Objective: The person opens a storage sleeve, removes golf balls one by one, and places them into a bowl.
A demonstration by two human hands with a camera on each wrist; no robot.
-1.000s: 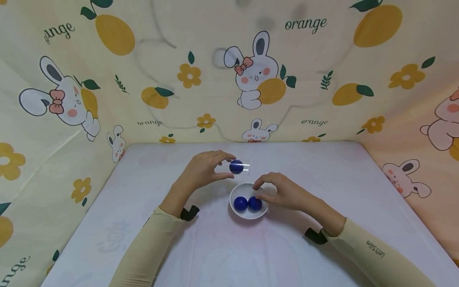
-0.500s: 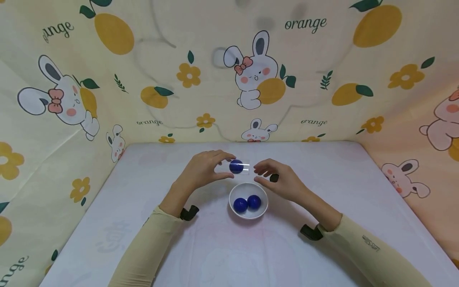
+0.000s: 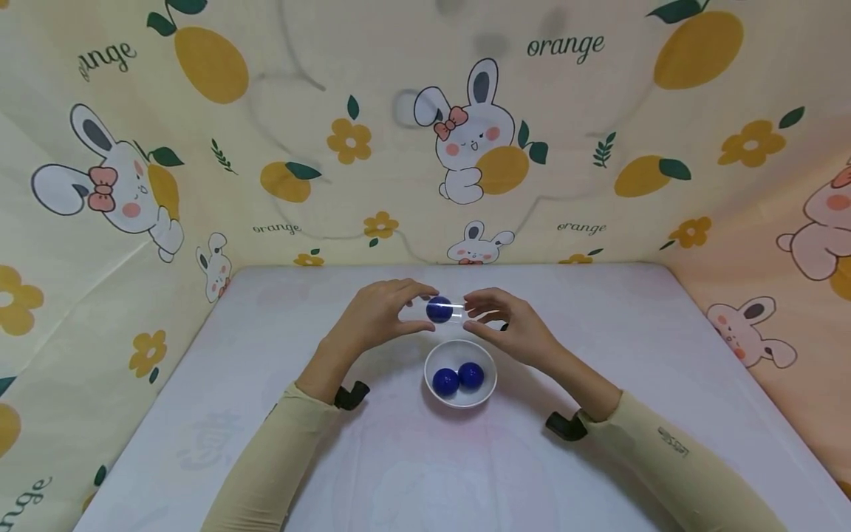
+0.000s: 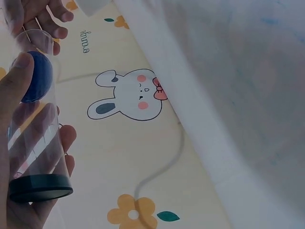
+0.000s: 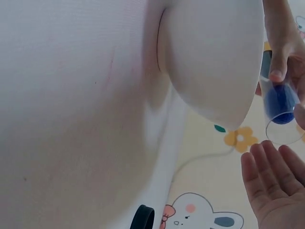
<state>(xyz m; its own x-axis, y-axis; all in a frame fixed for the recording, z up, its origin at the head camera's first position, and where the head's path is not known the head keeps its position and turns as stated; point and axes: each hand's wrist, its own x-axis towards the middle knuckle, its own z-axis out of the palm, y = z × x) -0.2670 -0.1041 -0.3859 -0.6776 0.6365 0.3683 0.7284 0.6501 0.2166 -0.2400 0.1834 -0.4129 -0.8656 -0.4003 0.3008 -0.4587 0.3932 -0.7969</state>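
In the head view my left hand (image 3: 379, 314) holds a clear plastic tube (image 3: 455, 310) sideways above the table, thumb and fingers around it. Inside the tube sits a blue ball (image 4: 40, 78), partway along. A dark cap (image 4: 40, 187) covers the tube's end at my palm; the other end is uncapped. My right hand (image 3: 515, 325) faces that uncapped end, its fingertips right at the rim. In the right wrist view its fingers (image 5: 269, 171) are nearly straight and hold nothing. Just below the hands, a white bowl (image 3: 428, 388) contains two more blue balls (image 3: 459, 378).
Past my right hand a loose black ring-shaped cap (image 5: 143, 218) lies on the white-covered table (image 3: 399, 473), mostly hidden by the hand in the head view. A printed cloth (image 3: 565, 111) with rabbits and oranges walls in the back and sides.
My right hand has risen from over the bowl to the tube's uncapped end, moving slightly left in the last half second. The left hand, tube and ball stay almost still.
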